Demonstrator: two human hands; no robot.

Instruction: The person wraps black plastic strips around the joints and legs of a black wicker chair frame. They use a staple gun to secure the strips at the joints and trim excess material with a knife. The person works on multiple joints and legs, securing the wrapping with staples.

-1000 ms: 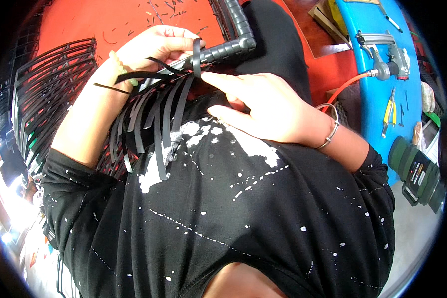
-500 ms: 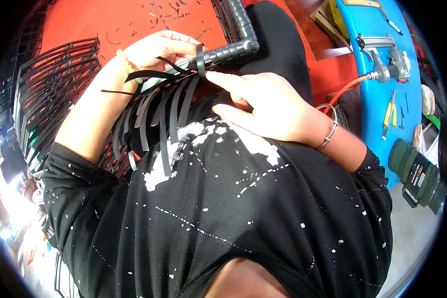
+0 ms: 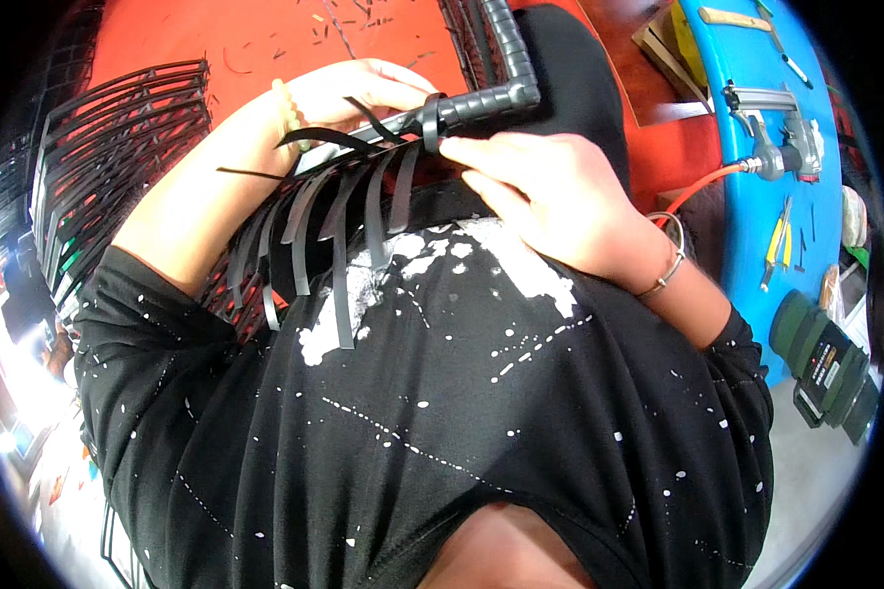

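Note:
A frame bar (image 3: 479, 103), wound with black plastic strip toward its corner, lies across my lap. Its left stretch looks barer and greyer. My left hand (image 3: 359, 93) curls over the far side of the bar, its fingertips partly hidden behind it. A black strip (image 3: 431, 123) loops round the bar between my hands. At its lower end is my right hand (image 3: 560, 196), index fingertip and thumb drawn together on the strip. Several flat black strips (image 3: 342, 285) dangle from the bar over my shirt. Loose strip ends (image 3: 329, 137) stick out beside my left wrist.
Woven black slatted panels (image 3: 133, 147) stand at left. Strip scraps lie on the red surface (image 3: 167, 39). On the blue table (image 3: 751, 236) at right are an air tool (image 3: 781, 147) with an orange hose (image 3: 702, 185), yellow-handled snips (image 3: 779, 245), a hammer (image 3: 737, 19) and a dark green cylindrical object (image 3: 820, 353).
My right thumb has moved closer to the index fingertip at the strip. Hands and frame sit slightly farther right in the picture, as does the whole scene. The left hand keeps its hold.

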